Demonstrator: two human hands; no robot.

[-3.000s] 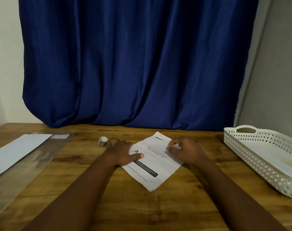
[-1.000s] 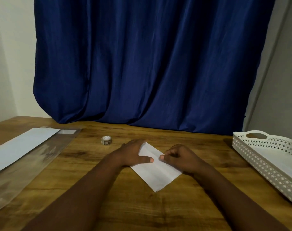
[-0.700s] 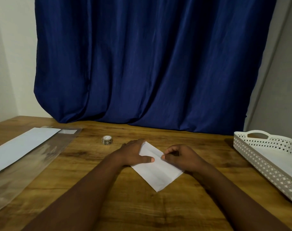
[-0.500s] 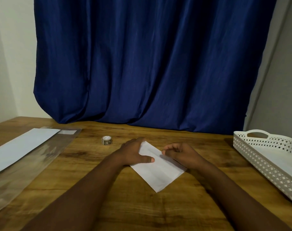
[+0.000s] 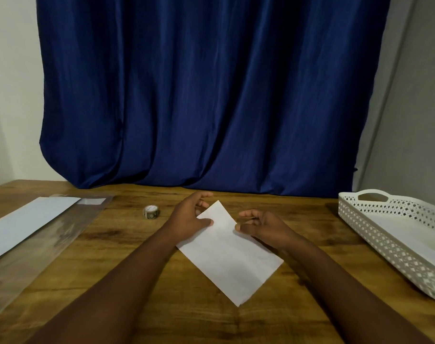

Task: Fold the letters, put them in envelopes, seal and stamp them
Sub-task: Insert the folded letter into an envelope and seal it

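the left hand [image 5: 189, 217] pinches the far corner of the folded letter [image 5: 227, 254], thumb on top; the right hand [image 5: 263, 225] hovers at its right edge, fingers loosely curled, holding nothing. the smooth white rectangle lies skewed on the grained wooden table [image 5: 137, 306]. a small stamp roll [image 5: 151, 212] sits at ten o'clock, a glossy plastic sleeve [image 5: 37, 247] with an envelope [image 5: 25, 224] at nine, a perforated white tray [image 5: 395, 237] at three.
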